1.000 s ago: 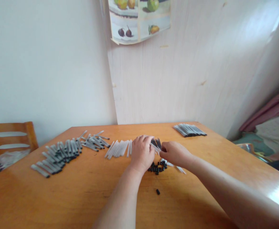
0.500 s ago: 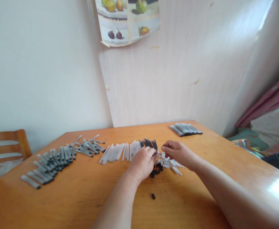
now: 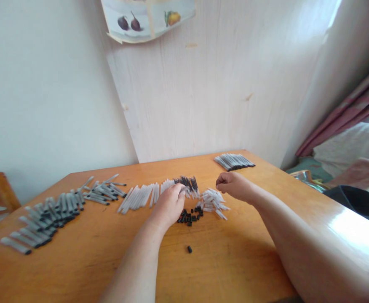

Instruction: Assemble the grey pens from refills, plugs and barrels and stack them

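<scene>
My left hand (image 3: 171, 203) is closed over the middle of the table, its fingertips beside the black-filled ink refills (image 3: 189, 182). What its fingers pinch is too small and hidden to make out. My right hand (image 3: 235, 185) hovers to the right with fingers curled together; anything inside them is hidden. Below it lies a loose heap of short white plastic pieces (image 3: 214, 200). Small black plugs (image 3: 193, 217) are scattered just right of my left wrist, and a single black plug (image 3: 189, 249) lies nearer me. White pen tubes (image 3: 137, 198) lie side by side left of my left hand.
Pens with black ends (image 3: 58, 210) spread across the table's left side, with more pens (image 3: 104, 191) behind them. A neat row of pens (image 3: 234, 161) lies at the back right. A wooden chair (image 3: 1, 193) stands left; a black bin (image 3: 355, 200) is at right.
My hands have moved apart, the right one going rightward away from the heap. My left hand has shifted slightly left, uncovering more of the black plugs. The camera view has turned down and right.
</scene>
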`<state>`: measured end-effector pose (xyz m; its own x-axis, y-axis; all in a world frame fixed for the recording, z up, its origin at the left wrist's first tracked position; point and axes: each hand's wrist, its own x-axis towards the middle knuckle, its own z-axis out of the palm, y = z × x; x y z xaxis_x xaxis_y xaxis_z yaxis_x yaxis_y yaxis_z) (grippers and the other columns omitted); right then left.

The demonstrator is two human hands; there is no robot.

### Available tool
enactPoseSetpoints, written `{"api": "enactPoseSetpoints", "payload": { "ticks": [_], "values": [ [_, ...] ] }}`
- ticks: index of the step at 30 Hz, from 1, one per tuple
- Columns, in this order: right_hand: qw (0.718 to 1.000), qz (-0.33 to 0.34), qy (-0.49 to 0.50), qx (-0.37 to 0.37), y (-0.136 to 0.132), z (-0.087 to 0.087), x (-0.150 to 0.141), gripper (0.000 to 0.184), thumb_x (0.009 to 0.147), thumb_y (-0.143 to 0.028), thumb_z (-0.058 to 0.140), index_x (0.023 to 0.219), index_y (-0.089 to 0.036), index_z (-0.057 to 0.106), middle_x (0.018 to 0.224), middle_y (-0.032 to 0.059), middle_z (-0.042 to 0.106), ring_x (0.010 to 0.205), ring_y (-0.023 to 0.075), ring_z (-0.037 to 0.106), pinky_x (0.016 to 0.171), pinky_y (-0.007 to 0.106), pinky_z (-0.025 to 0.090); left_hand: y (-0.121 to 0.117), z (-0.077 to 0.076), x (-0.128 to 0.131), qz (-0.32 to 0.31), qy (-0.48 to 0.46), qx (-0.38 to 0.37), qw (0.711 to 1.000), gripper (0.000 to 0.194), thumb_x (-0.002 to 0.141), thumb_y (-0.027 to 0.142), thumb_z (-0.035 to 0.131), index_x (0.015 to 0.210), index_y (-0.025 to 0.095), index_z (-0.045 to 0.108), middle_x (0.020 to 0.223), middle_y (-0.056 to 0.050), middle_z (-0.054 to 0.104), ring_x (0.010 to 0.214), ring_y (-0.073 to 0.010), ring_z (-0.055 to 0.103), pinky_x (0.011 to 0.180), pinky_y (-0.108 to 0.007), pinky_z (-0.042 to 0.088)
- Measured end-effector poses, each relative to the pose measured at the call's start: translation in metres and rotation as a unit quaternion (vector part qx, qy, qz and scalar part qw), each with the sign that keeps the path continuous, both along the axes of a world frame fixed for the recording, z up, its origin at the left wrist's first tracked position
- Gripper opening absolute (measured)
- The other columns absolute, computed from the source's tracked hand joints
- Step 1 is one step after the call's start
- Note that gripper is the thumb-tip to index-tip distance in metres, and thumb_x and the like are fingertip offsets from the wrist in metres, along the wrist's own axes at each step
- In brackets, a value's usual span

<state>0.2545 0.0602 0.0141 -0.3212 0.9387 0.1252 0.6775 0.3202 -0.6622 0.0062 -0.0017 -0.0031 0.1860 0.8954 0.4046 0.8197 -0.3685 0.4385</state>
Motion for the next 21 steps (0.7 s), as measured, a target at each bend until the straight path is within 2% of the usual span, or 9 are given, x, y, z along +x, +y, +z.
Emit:
{"api": "enactPoseSetpoints", "payload": {
  "ticks": [5,11,13,16,21],
  "values": [
    [0.998,0.054,-0.02,-0.005,-0.005,-0.001,-0.005,0.013,0.067,-0.017,0.056,0.076,-0.015,0.065,0.068,0.0011,0.064,0.062,0.0125,0.054,0.054,0.022,0.037,0.002,0.002,-0.005,0.016,0.004,0.008,1.0,0.018,0.089,0.022,0.043,0.097,0.021,0.059,0.098,-0.006,0.066,0.095,-0.0196,0.059,0.083,-0.032,0.044],
    [0.986,0.161,-0.053,0.013,-0.023,-0.004,-0.024,0.019,0.07,-0.018,0.057,0.084,-0.018,0.069,0.071,-0.0005,0.066,0.062,0.0111,0.054,0.053,0.02,0.035,0.002,0.003,-0.009,0.025,-0.009,0.021,0.999,0.021,0.091,0.024,0.041,0.099,0.02,0.059,0.098,-0.007,0.066,0.094,-0.0191,0.06,0.083,-0.031,0.044],
    [0.987,0.142,-0.059,0.043,-0.025,-0.006,-0.029,0.019,0.073,-0.02,0.056,0.086,-0.019,0.069,0.073,-0.0001,0.066,0.063,0.0116,0.055,0.055,0.02,0.035,0.003,0.002,-0.01,0.031,-0.02,0.024,0.999,0.023,0.091,0.024,0.04,0.102,0.02,0.06,0.1,-0.007,0.066,0.095,-0.0187,0.06,0.083,-0.031,0.045],
    [0.991,0.071,-0.085,0.081,-0.023,-0.01,-0.034,0.018,0.077,-0.024,0.054,0.086,-0.02,0.069,0.076,0.0016,0.068,0.068,0.0134,0.057,0.058,0.022,0.035,0.004,0.003,-0.014,0.051,-0.028,0.024,0.998,0.023,0.091,0.026,0.041,0.103,0.02,0.06,0.1,-0.007,0.067,0.095,-0.0184,0.06,0.082,-0.03,0.045],
    [0.986,-0.014,-0.135,0.093,-0.015,-0.013,-0.042,0.019,0.081,-0.026,0.051,0.088,-0.021,0.069,0.089,0.0041,0.07,0.08,0.016,0.06,0.065,0.023,0.037,0.006,0.003,-0.018,0.082,-0.022,0.036,0.996,0.022,0.091,0.025,0.043,0.102,0.02,0.061,0.099,-0.007,0.068,0.093,-0.0183,0.061,0.081,-0.03,0.046]
  ]
}}
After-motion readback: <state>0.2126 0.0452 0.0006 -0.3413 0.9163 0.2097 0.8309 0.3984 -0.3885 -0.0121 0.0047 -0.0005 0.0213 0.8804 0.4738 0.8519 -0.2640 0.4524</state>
